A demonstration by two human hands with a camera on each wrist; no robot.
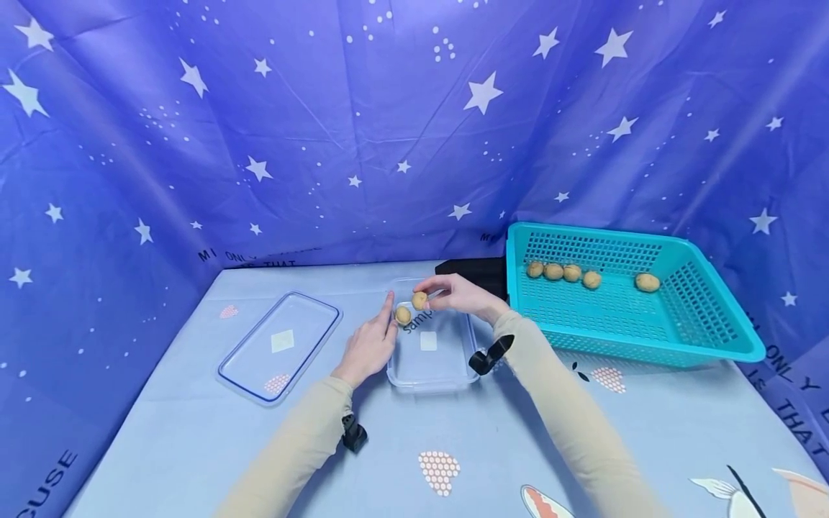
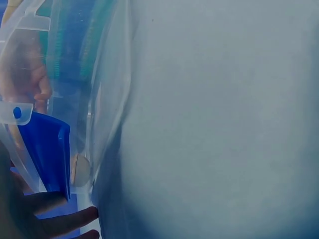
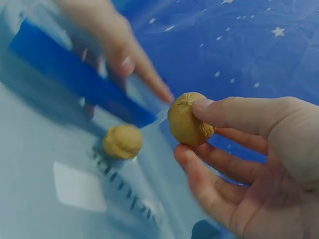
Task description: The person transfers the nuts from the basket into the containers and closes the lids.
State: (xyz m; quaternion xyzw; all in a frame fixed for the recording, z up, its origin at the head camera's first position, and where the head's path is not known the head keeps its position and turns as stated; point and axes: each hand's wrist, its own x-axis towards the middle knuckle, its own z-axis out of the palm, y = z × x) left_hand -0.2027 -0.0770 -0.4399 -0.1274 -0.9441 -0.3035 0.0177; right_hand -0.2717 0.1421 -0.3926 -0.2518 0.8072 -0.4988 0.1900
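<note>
Right hand (image 1: 463,296) pinches a walnut (image 1: 419,300) btwn thumb and forefinger tip, other fingers (image 3: 209,174) loosely spread below, curled a bit. It's held just over the far-left corner of the clear container (image 1: 447,374). Second walnut (image 1: 403,315) sits inside the container, near its left wall, just beside the held one.

Left hand (image 1: 369,347) lies along the container's left rim, fingers straight and relaxed, forefinger stretched toward the far corner, gripping nothing; touching the wall or just beside it, can't tell.

Lid (image 1: 280,344) lies flat to the left, well apart from the container. Teal basket (image 1: 706,338) at right, near the container's far-right corner, w/ five walnuts (image 1: 588,276) along its far wall. Tablecloth (image 1: 453,439) bare on the near side.
</note>
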